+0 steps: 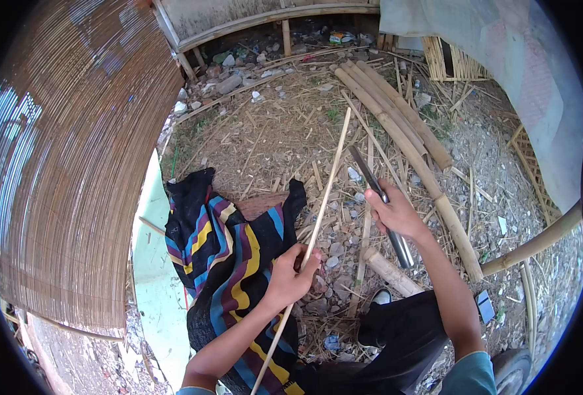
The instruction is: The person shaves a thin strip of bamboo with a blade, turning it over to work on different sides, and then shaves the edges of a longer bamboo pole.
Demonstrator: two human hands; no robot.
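Note:
My left hand [292, 276] is closed around a long, thin bamboo strip [329, 187]. The strip slants from the bottom of the view up to a pale tip beyond the hand. My right hand [395, 209] grips a knife [366, 170] with a dark blade pointing up and away. Its shiny metal handle [400, 249] sticks out below the fist. Blade and strip are apart. A striped cloth [238, 263] in black, blue, yellow and maroon lies over my leg, under my left forearm.
Split bamboo poles [397, 125] lie on the littered ground at the right. A slatted bamboo blind [74, 178] hangs at the left beside a pale green panel [156, 309]. A cut bamboo piece [391, 271] rests near my shoe [382, 296]. Stones and rubbish line the back.

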